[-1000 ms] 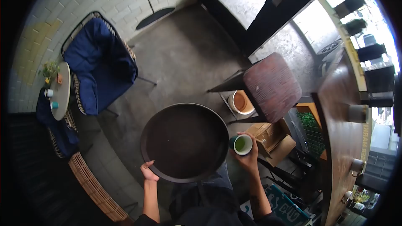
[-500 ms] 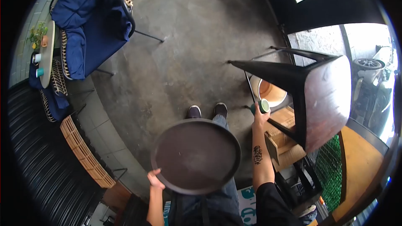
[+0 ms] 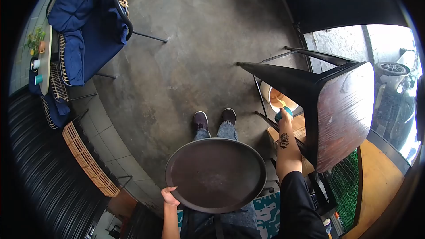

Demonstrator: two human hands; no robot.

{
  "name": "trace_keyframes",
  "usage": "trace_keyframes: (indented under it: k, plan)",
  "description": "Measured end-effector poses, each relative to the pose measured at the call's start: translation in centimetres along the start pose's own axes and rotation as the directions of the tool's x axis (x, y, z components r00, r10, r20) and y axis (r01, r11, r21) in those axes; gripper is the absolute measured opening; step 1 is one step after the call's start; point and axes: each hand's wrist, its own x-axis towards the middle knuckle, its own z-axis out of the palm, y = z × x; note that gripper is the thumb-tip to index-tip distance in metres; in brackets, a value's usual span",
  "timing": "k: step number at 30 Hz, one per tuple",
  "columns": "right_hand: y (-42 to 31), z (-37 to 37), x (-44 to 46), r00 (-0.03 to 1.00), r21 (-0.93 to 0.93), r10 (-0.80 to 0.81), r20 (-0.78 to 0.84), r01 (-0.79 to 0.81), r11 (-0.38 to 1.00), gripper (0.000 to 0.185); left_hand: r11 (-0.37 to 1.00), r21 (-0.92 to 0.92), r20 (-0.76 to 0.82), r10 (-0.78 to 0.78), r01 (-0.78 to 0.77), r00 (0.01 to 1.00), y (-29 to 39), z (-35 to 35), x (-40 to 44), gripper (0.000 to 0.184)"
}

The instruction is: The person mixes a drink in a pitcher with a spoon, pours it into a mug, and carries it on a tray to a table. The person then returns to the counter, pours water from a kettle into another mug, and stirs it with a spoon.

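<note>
My left hand (image 3: 169,196) grips the rim of a round dark brown serving tray (image 3: 214,175), thumb on top; nothing lies on the tray. In my right hand (image 3: 286,117) is a teal cup (image 3: 279,115), reached out between the legs of a tall stool. The cup is tipped over a white bucket (image 3: 266,92), and a pale yellow-green stream (image 3: 281,102) runs from it toward the bucket's brownish inside. My fingers hide part of the cup.
The black-legged stool (image 3: 345,115) stands right of the bucket, near a cardboard box (image 3: 299,124). At far left are a blue-cushioned chair (image 3: 99,40) and a small table (image 3: 45,68) with a plant (image 3: 35,42) and cups. A slatted bench (image 3: 88,159) lines the left wall.
My right hand has moved forward over the bucket and tipped the cup, which was upright; liquid now streams out. The tray has shifted slightly right and toward me, still in my left hand.
</note>
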Motion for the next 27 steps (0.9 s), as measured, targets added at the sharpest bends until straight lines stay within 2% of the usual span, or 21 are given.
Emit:
trace_keyframes:
  k: [1, 3, 4, 5, 7, 8, 9, 10, 13, 14, 15, 16, 17, 18, 19, 20, 21, 22, 23, 25, 27]
  plan:
    - [-0.4, -0.4, -0.7, 1.000, 0.003, -0.003, 0.000, 0.003, 1.000, 0.085, 1.000, -0.003, 0.018, -0.016, 0.016, 1.000, -0.4, 0.0, 0.1, 0.058]
    - [-1.8, -2.3, -5.8, 0.977, -0.425, -0.174, -0.121, 0.107, 0.899, 0.084, 0.999, 0.029, 0.007, -0.025, 0.025, 1.000, -1.3, 0.8, -0.2, 0.057]
    - [-3.6, -3.2, -9.9, 0.968, -0.578, -0.158, -0.192, 0.019, 0.816, 0.076, 0.998, 0.059, -0.006, -0.032, 0.033, 0.999, -1.7, 1.3, -0.3, 0.056]
    - [-4.2, -3.9, -11.5, 0.968, -0.579, -0.161, -0.192, 0.021, 0.815, 0.076, 0.998, 0.057, -0.004, -0.032, 0.033, 0.999, -2.0, 1.8, -0.4, 0.056]
    - [-4.3, -5.0, -13.3, 0.922, -0.741, -0.336, -0.190, 0.090, 0.665, 0.066, 0.985, 0.155, -0.057, -0.071, 0.079, 0.996, -2.4, 1.8, -0.7, 0.055]
    - [-4.7, -5.6, -14.0, 0.918, -0.790, -0.365, -0.156, 0.106, 0.604, 0.056, 0.978, 0.184, -0.074, -0.084, 0.097, 0.994, -2.5, 1.5, -0.9, 0.054]
    - [-4.6, -5.9, -13.6, 0.915, -0.790, -0.371, -0.158, 0.108, 0.604, 0.056, 0.990, 0.100, -0.036, -0.097, 0.100, 0.995, -3.1, 0.3, -0.5, 0.052]
    - [-4.3, -6.3, -13.2, 0.866, -0.837, -0.492, -0.087, 0.205, 0.508, 0.060, 0.994, 0.014, 0.005, -0.107, 0.107, 0.994, -3.5, -0.2, -0.2, 0.049]
    - [-3.4, -5.6, -10.7, 0.674, -0.892, -0.737, -0.052, 0.300, 0.337, 0.067, 0.994, -0.022, 0.042, -0.105, 0.106, 0.994, -4.2, 1.2, 0.0, 0.047]
    - [-3.8, -5.6, -11.7, 0.757, -0.861, -0.651, -0.046, 0.301, 0.411, 0.072, 0.994, -0.025, 0.047, -0.108, 0.109, 0.993, -3.5, 1.0, -0.3, 0.047]
    - [-4.3, -5.5, -11.9, 0.772, -0.832, -0.632, -0.059, 0.312, 0.459, 0.076, 0.993, 0.043, 0.011, -0.111, 0.110, 0.994, -3.8, 0.6, -0.1, 0.048]
    - [-4.9, -5.2, -12.0, 0.820, -0.740, -0.563, -0.100, 0.317, 0.593, 0.081, 0.987, 0.111, -0.024, -0.110, 0.112, 0.994, -4.0, 0.3, 0.1, 0.051]
    - [-5.5, -4.8, -12.1, 0.866, -0.586, -0.481, -0.140, 0.319, 0.745, 0.085, 0.989, 0.108, -0.017, -0.104, 0.105, 0.994, -4.1, 0.2, 0.4, 0.051]
    - [-5.6, -4.2, -11.6, 0.888, -0.432, -0.431, -0.161, 0.329, 0.839, 0.090, 0.992, 0.094, 0.030, -0.088, 0.085, 0.996, -4.3, 0.0, 0.5, 0.048]
    - [-5.3, -3.5, -11.3, 0.883, -0.290, -0.420, -0.209, 0.354, 0.889, 0.086, 0.995, 0.080, 0.074, -0.073, 0.067, 0.995, -4.5, -0.2, 0.4, 0.046]
    - [-3.8, -2.6, -9.3, 0.793, -0.113, -0.594, -0.135, 0.583, 0.805, 0.079, 0.995, 0.080, 0.084, -0.067, 0.060, 0.994, -4.9, 0.0, 0.1, 0.046]
    - [-2.4, -1.9, -8.2, 0.657, 0.078, -0.747, -0.102, 0.753, 0.653, 0.072, 0.998, 0.043, 0.088, -0.059, 0.056, 0.994, -4.5, 0.6, -0.1, 0.046]
    - [-2.9, -3.5, -12.3, 0.620, 0.288, -0.782, 0.068, 0.738, 0.610, 0.061, 0.999, 0.010, 0.097, -0.042, 0.041, 0.994, -4.7, 1.4, 0.1, 0.046]
    - [-2.7, -3.8, -12.8, 0.525, 0.286, -0.836, 0.157, 0.786, 0.548, 0.055, 1.000, 0.013, 0.109, -0.028, 0.027, 0.994, -4.9, 2.3, -0.2, 0.046]
    - [-2.2, -5.8, -16.6, 0.425, 0.331, -0.840, 0.337, 0.782, 0.528, 0.051, 0.996, 0.062, 0.102, 0.057, -0.064, 0.993, -5.4, 3.9, -1.3, 0.057]
    - [-1.3, -8.0, -20.2, 0.267, 0.311, -0.863, 0.429, 0.853, 0.419, 0.051, 0.990, 0.085, 0.103, 0.099, -0.108, 0.990, -6.0, 3.0, -1.8, 0.061]
